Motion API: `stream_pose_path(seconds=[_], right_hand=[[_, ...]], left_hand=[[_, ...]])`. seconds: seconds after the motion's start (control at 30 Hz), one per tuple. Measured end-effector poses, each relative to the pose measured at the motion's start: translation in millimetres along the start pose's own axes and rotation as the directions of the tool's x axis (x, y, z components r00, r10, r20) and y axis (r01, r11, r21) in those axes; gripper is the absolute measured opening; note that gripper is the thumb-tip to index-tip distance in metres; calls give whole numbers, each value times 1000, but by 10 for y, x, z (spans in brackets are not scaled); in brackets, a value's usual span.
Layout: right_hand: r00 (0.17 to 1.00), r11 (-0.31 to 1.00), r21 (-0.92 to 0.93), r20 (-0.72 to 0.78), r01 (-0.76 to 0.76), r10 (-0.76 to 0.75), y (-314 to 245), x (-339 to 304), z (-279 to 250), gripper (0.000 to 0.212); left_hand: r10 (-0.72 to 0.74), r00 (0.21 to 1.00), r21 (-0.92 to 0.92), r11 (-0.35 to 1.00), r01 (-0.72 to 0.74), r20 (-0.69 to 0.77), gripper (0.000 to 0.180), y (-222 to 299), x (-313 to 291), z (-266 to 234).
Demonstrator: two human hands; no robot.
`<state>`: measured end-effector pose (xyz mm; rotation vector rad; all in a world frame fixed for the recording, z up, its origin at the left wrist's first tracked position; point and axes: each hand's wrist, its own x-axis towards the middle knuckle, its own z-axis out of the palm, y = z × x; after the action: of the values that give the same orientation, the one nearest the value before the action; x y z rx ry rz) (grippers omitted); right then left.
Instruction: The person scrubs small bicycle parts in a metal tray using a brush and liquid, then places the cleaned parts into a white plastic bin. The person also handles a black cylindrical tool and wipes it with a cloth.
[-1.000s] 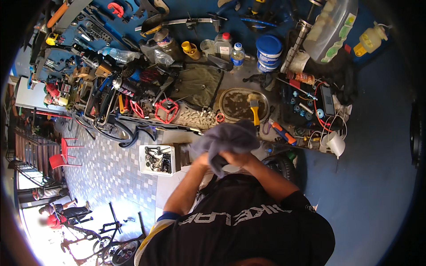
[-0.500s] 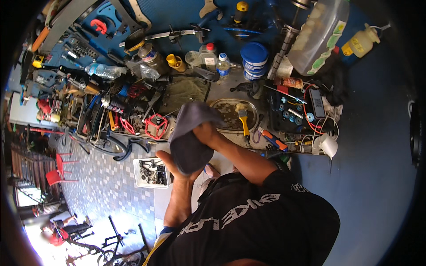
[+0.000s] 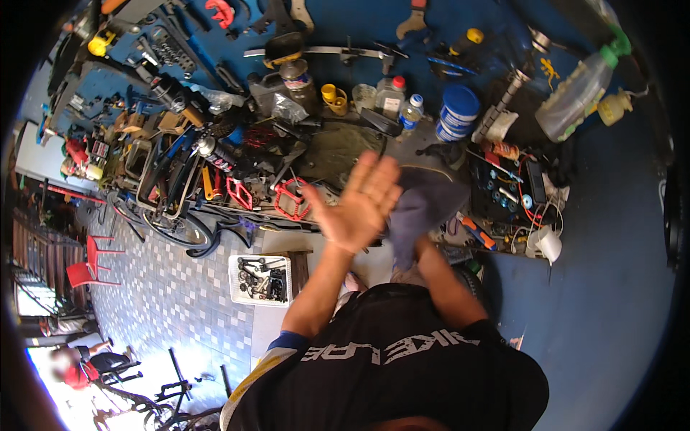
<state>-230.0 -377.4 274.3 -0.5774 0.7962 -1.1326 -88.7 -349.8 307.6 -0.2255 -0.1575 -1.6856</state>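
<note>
My left hand [image 3: 357,205] is raised above the workbench, palm up and fingers stretched out, with nothing in it. Beside it on the right, a dark grey cloth [image 3: 425,205] drapes over my right hand [image 3: 424,248], which carries it. Most of the right hand's fingers are hidden under the fabric. The cloth covers part of the bench where a metal tray lies, leaving only the tray's far rim in sight. Left of my open hand, a red bicycle pedal [image 3: 292,199] rests near the bench's front edge.
Bottles and a blue-and-white tub [image 3: 457,113] stand along the back. An orange-and-blue handled tool [image 3: 477,233] and a black tool tray [image 3: 496,185] lie on the right. Below the bench is a white basket [image 3: 233,281] of small parts. A person [image 3: 83,370] is near a bicycle, lower left.
The cloth was wrapped between both hands; now the left hand is free of it and spread open. The right hand has moved right with the cloth. The view has shifted too.
</note>
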Motion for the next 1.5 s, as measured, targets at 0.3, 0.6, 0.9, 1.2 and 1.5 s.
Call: stream_pose_path(seconds=[0.3, 0.6, 0.9, 1.2, 1.5], right_hand=[[968, 953, -180, -18, 243, -250, -255, 215, -512, 46], [640, -223, -883, 455, 412, -619, -1799, 950, -2570, 33], [984, -540, -842, 102, 5, -149, -1750, 550, -2478, 77], [940, -594, -783, 36, -186, -340, -1761, 468, -2353, 58], [859, -541, -828, 162, -150, -486, -1719, 706, -2385, 36]], left_hand=[[-221, 941, 948, -135, -288, 255, 96, -623, 112, -168], [108, 988, 906, -397, 144, -110, 29, 132, 362, -610], [242, 965, 93, -963, 252, -101, 40, 1771, 1445, -1466], [232, 927, -131, -971, 201, -294, 50, 2016, 1688, -1613], [460, 860, 524, -799, 294, 219, 56, 2258, 1246, -1145]])
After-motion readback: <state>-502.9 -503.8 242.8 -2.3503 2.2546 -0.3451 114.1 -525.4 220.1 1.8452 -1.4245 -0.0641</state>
